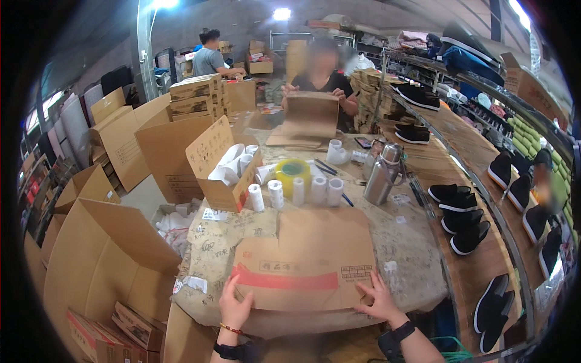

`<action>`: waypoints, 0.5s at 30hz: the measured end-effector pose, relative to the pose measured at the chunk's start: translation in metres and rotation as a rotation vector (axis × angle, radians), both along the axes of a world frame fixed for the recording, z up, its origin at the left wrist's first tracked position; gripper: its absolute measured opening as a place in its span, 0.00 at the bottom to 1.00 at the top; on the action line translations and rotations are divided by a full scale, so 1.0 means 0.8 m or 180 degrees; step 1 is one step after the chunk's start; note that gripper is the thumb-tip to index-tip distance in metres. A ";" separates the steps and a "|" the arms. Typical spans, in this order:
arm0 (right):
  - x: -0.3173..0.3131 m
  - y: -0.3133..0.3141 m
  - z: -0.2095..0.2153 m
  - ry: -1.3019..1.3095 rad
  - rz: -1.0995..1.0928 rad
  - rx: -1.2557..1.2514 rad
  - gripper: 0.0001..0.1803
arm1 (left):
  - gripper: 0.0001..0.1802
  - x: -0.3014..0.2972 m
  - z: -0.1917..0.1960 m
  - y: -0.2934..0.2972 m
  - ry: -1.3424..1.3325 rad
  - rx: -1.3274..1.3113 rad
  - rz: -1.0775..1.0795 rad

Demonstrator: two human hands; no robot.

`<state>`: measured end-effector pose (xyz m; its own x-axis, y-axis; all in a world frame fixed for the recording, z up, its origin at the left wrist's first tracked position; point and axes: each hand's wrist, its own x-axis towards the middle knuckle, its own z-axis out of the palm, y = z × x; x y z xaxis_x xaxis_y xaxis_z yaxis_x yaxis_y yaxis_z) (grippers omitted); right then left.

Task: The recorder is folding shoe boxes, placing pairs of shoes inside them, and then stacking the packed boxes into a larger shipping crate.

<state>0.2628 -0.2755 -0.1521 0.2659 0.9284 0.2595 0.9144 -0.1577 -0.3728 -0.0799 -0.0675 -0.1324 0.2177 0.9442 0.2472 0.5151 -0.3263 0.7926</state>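
A flat, brown shoebox blank [302, 257] with a red stripe and dark print lies at the near side of the table, in front of me. My left hand [235, 305] holds its near left corner, thumb on top and fingers along the side edge. At the near right corner my right hand [382, 300] has hold of the same blank, thumb bent inward over the print. The undersides of both grips are hidden. Just beyond the blank stand several white label rolls [298, 190] and a roll of yellowish clear tape [293, 172].
An open carton [227, 187] of label rolls stands at the table's left; a steel thermos [383, 175] stands at its right. Black shoes [466, 218] line the right-hand rack. Large cartons [109, 254] fill the left. Opposite, a co-worker handles folded cardboard [311, 115]; another person [210, 60] works behind.
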 end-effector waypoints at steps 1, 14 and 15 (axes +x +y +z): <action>0.009 0.002 0.000 0.0552 -0.0003 0.0144 0.35 | 0.37 -0.001 0.008 0.004 -0.0696 -0.0328 -0.0144; -0.005 -0.019 0.147 0.2931 0.0077 0.0771 0.44 | 0.51 0.081 0.115 -0.010 -0.2481 0.2939 -0.1983; -0.002 -0.027 0.176 0.4563 0.0297 0.1119 0.41 | 0.51 0.080 0.129 -0.008 -0.2505 0.2900 -0.2020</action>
